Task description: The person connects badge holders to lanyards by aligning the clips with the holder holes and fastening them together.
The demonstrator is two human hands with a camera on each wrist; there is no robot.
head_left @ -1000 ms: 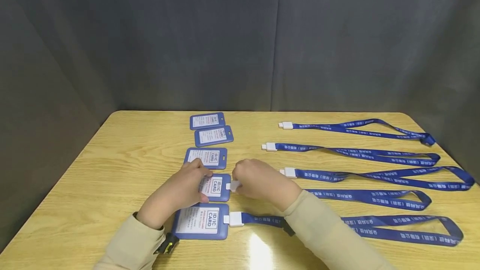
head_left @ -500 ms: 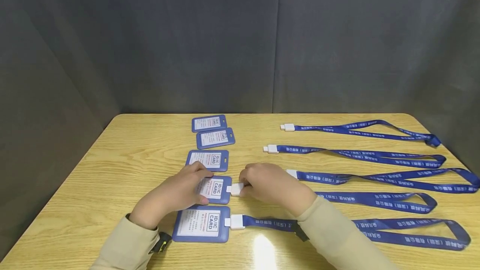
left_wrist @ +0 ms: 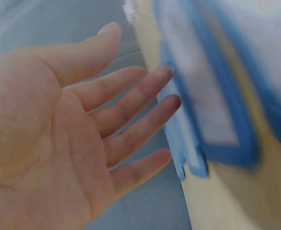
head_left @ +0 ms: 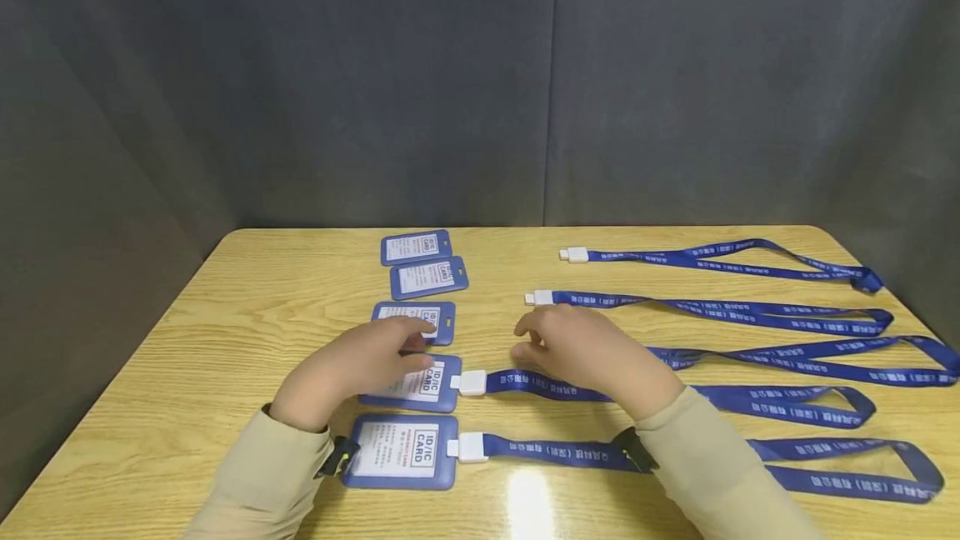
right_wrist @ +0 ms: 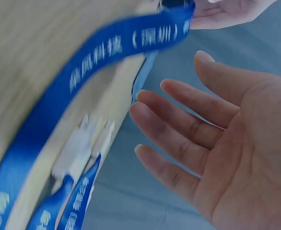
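Observation:
In the head view, my left hand (head_left: pixel 363 369) hovers with loosely bent fingers over a blue badge holder (head_left: pixel 420 394), holding nothing. That holder joins the white clip (head_left: pixel 472 382) of a blue lanyard (head_left: pixel 525 383). Past my left fingertips lies another badge holder (head_left: pixel 447 325) with no clip in its slot. My right hand (head_left: pixel 581 352) is raised above the lanyards, its fingers relaxed and holding nothing; it hides one lanyard's clip end. Both wrist views show bare palms with spread fingers. Nearest the front, a badge holder (head_left: pixel 397 465) is linked to a lanyard (head_left: pixel 558 450).
Two badge holders lie at the back, one (head_left: pixel 415 247) overlapping the edge of the other (head_left: pixel 429 277) in view. On the right stretch a lanyard (head_left: pixel 735 308) and a farther lanyard (head_left: pixel 720 258), their clips pointing left. A grey curtain (head_left: pixel 375 90) stands behind the wooden table (head_left: pixel 247 298).
My right hand has let go of the white clip and moved right and up. My left hand has released the badge holder and lifted slightly. Clip and holder stay joined on the table.

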